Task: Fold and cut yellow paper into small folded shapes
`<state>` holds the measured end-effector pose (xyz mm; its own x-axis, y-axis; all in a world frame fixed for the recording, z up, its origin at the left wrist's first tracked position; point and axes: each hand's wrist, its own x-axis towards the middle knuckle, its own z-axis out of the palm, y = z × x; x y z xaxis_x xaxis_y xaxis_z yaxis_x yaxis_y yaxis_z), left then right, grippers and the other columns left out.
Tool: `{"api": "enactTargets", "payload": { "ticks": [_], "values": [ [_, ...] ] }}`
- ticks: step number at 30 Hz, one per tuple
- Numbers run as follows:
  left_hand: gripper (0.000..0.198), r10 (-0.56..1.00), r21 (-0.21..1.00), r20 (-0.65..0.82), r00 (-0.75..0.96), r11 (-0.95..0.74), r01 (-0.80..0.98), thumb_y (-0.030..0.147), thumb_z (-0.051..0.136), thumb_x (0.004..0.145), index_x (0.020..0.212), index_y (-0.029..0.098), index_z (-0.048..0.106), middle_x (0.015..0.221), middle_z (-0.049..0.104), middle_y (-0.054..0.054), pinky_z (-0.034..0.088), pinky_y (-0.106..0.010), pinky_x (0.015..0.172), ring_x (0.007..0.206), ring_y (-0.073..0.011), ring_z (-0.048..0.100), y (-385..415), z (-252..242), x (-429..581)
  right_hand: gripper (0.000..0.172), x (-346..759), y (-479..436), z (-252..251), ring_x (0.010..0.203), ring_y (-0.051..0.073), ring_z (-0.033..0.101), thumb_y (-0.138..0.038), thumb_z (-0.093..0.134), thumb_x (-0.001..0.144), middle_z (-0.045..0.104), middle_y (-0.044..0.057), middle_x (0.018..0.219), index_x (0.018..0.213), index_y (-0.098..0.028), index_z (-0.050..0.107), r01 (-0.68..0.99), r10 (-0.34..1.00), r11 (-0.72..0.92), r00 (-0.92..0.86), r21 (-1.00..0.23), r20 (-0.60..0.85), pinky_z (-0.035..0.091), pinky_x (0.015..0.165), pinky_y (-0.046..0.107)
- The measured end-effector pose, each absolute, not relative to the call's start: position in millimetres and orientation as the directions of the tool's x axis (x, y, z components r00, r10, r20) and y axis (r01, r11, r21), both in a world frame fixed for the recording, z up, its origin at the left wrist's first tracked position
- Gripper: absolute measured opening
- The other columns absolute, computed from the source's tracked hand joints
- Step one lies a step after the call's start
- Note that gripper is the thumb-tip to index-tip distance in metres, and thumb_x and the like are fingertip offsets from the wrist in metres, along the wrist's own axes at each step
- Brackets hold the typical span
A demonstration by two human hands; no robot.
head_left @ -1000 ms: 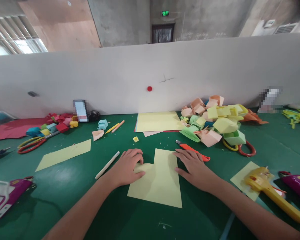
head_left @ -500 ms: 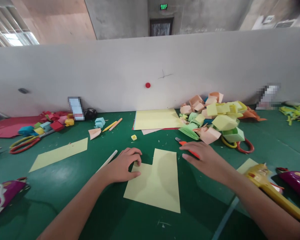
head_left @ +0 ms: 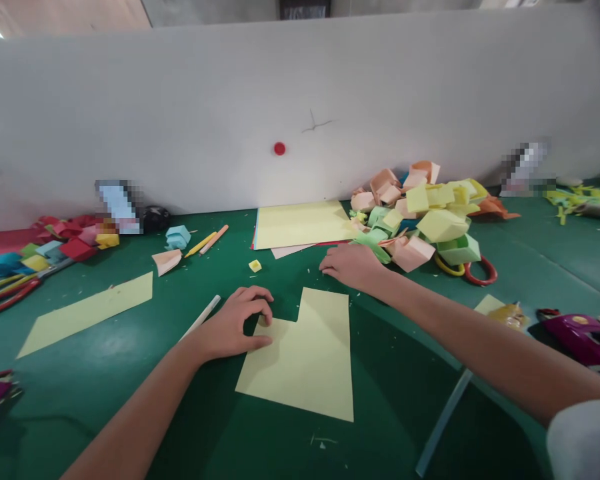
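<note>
A pale yellow sheet (head_left: pixel 305 367) with its upper left corner cut away lies flat on the green table. My left hand (head_left: pixel 240 323) rests over its left edge, thumb and curved fingers apart, with nothing seen in them. Beside that wrist lies a thin white stick (head_left: pixel 201 316). Farther out, my right hand (head_left: pixel 353 265) is low over the table by the folded paper pieces (head_left: pixel 443 225). Its fingers are bent and close together; anything in them is hidden. The orange cutter is out of sight now.
Yellow paper (head_left: pixel 305 225) lies stacked against the white partition (head_left: pixel 205 120). A pale strip (head_left: pixel 90 310), a yellow pencil (head_left: pixel 200 245) and a small yellow piece (head_left: pixel 255 266) are on the left. On the right are red-and-yellow scissors handles (head_left: pixel 481 271) and a purple glue gun (head_left: pixel 580 337).
My right hand has moved forward and left, from beside the orange cutter toward the paper stack, its fingers drawing closer together. My left hand stays at the sheet. The view has tilted down slightly.
</note>
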<state>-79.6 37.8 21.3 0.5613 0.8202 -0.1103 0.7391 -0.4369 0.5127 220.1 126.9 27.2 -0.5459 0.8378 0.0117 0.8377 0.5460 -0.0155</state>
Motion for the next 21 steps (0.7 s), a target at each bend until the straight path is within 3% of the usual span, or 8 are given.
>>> {"api": "enactTargets", "payload": {
  "ticks": [9,13,19,21],
  "values": [
    [0.021,0.824,0.499,-0.108,0.556,-0.439,0.748,0.042,0.072,0.082,0.095,0.026,0.066,0.140,0.050,-0.004,0.042,-0.047,0.110,0.133,-0.0305,0.043,37.8,19.0,-79.5,0.024,221.0,115.6,20.0,0.100,0.026,0.064,-0.024,0.046,0.101,0.070,0.012,0.106,0.102,-0.017,0.069,0.835,0.835,0.550,-0.550,0.018,-0.011,0.040,0.068,0.031],
    [0.022,0.825,0.490,-0.111,0.555,-0.440,0.752,0.043,0.071,0.083,0.095,0.026,0.067,0.141,0.049,-0.004,0.042,-0.046,0.109,0.133,-0.0307,0.043,37.5,19.8,-79.8,0.021,221.0,104.3,18.7,0.095,0.025,0.063,-0.021,0.047,0.097,0.068,0.013,0.102,0.100,-0.015,0.067,0.848,0.849,0.528,-0.528,-0.048,0.012,0.040,0.067,0.031],
    [0.021,0.823,0.463,-0.091,0.561,-0.463,0.756,0.040,0.070,0.083,0.098,0.026,0.067,0.141,0.051,-0.005,0.043,-0.046,0.108,0.133,-0.0310,0.045,35.0,20.0,-80.2,0.024,233.9,63.6,37.6,0.070,0.013,0.056,-0.036,0.038,0.103,0.063,0.000,0.088,0.100,-0.023,0.058,0.817,0.882,0.449,-0.470,-0.361,0.034,0.039,0.058,0.024],
    [0.022,0.831,0.435,-0.074,0.552,-0.471,0.767,0.040,0.067,0.085,0.104,0.027,0.067,0.139,0.053,-0.004,0.042,-0.047,0.108,0.131,-0.0308,0.047,32.8,20.2,-76.1,0.024,237.6,44.9,47.2,0.064,0.012,0.048,-0.042,0.044,0.101,0.057,-0.002,0.079,0.094,-0.022,0.057,0.626,0.905,0.297,-0.425,-0.721,0.004,0.037,0.056,0.025]
  ]
}}
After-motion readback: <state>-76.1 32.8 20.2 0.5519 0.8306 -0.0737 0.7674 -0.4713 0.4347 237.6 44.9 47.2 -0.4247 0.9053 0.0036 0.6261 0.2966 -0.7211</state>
